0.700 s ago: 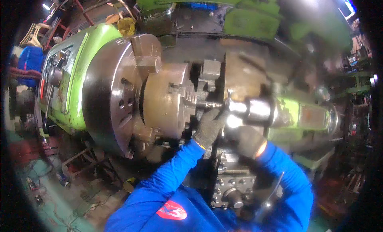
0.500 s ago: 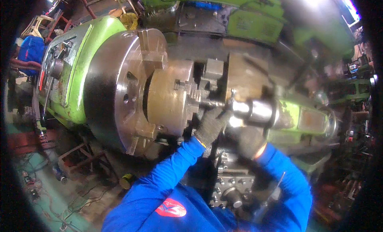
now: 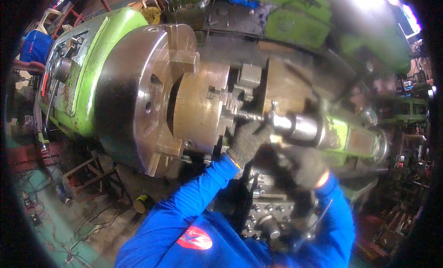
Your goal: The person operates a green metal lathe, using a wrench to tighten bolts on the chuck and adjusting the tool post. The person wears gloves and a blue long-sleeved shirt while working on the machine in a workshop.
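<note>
My left hand (image 3: pixel 250 142), in a dark grey glove, is at the nose of the shiny metal cylinder (image 3: pixel 302 128) on the lathe's tailstock. Its fingers are curled in there, and what they grip is hidden. Just above the fingertips a small upright metal piece (image 3: pixel 273 107) stands at the cylinder's end. A thin metal rod (image 3: pixel 249 115) runs from there to the jaws of the smaller brass-coloured chuck (image 3: pixel 196 106). Below the cylinder my right hand (image 3: pixel 307 167), also gloved, is smeared by motion, so its fingers cannot be made out.
A large dark chuck (image 3: pixel 122 92) with stepped jaws fills the left, against the green headstock (image 3: pixel 85 97). Behind the rod sits a grey metal block (image 3: pixel 250 75). The green tailstock (image 3: pixel 339 129) is at the right. Close to my body is a bolted tool post (image 3: pixel 270 222).
My right hand has moved right and slightly down, away from my left hand. The left stays by the cylinder's nose. The whole view has shifted slightly.
</note>
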The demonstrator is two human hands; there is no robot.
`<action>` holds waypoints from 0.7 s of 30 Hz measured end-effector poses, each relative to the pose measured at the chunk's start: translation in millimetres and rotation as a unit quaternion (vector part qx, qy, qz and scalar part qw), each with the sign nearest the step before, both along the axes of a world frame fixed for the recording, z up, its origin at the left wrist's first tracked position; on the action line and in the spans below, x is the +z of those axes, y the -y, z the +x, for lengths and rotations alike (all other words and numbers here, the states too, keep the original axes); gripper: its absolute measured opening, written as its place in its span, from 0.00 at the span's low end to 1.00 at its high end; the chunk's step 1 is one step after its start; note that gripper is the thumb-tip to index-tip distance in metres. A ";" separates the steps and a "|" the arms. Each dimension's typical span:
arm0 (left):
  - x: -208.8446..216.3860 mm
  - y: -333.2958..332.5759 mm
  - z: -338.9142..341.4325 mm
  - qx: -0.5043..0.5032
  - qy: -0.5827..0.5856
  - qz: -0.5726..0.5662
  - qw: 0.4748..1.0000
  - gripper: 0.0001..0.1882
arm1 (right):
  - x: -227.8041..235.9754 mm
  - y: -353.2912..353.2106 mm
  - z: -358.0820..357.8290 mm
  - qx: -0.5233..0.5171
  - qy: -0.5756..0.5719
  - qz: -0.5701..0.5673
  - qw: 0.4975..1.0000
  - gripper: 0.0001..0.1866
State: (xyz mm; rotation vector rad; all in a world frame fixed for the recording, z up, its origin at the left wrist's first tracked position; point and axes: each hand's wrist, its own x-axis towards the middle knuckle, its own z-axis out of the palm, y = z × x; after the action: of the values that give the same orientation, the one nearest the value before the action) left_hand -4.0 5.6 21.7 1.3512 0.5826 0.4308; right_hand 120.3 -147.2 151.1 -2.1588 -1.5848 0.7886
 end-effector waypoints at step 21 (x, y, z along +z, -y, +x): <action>-21.8 -2.2 1.5 0.011 -0.065 0.015 0.998 0.26 | -67.4 -158.7 162.9 0.214 -0.146 -0.020 0.966 0.15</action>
State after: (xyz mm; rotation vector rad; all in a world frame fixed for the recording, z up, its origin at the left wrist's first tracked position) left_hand -2.5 7.8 -0.2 1.4099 0.7016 0.3716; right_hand 283.2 11.5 83.7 -1.6390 -1.9046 1.2134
